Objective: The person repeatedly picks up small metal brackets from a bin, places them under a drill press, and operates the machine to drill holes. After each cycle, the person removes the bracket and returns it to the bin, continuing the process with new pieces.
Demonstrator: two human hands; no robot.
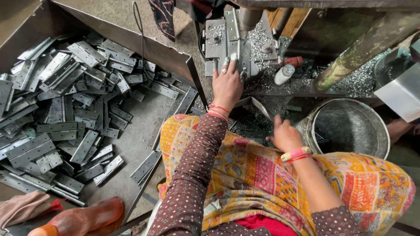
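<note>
The left hand (226,85) lies flat, fingers stretched and gripping nothing, on the grey metal press block (227,41); its fingertips touch a narrow grey steel hinge plate (232,27) on the block. The long axis of the plate runs away from the person, nearly upright in the view. The right hand (285,136) is half curled near the round metal bucket (350,126); whether it holds something I cannot tell. Many flat grey hinges (65,109) fill the cardboard tray at the left.

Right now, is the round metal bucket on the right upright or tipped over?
Upright. The bucket shows its round open mouth facing up, beside the right hand.
</note>
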